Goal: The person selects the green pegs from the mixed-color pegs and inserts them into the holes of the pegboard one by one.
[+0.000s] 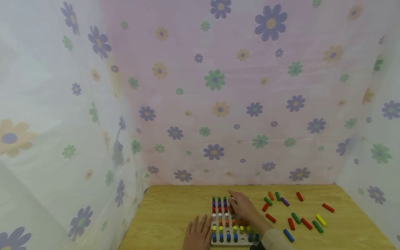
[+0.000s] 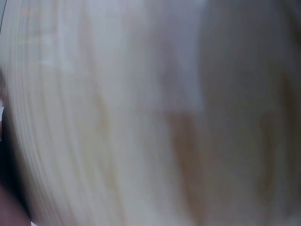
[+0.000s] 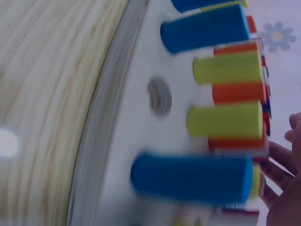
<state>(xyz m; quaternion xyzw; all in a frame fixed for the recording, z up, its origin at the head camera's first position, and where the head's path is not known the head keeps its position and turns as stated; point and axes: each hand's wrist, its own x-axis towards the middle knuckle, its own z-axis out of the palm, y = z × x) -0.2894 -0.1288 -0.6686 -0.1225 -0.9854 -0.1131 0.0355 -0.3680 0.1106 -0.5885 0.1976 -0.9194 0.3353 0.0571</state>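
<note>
A pale wooden pegboard (image 1: 234, 244) stands at the table's front, with rows of green, purple, red, white, orange, yellow and blue pegs upright in it. My left hand (image 1: 198, 233) lies flat on the table beside the board's left edge, fingers straight. Over the board's back rows reaches my right hand (image 1: 243, 205); its fingertips are near the back edge, and whether they hold a peg is hidden. In the right wrist view, a blue peg (image 3: 193, 176) and a yellow peg (image 3: 225, 120) stand near an empty hole (image 3: 160, 96). The left wrist view shows only blurred wood grain.
Loose pegs lie scattered right of the board, among them a red peg (image 1: 328, 207), a yellow peg (image 1: 321, 220), a green peg (image 1: 296, 218) and a blue peg (image 1: 288, 235). Flower-printed sheets (image 1: 187, 97) enclose the wooden table (image 1: 168, 208) at the back and sides.
</note>
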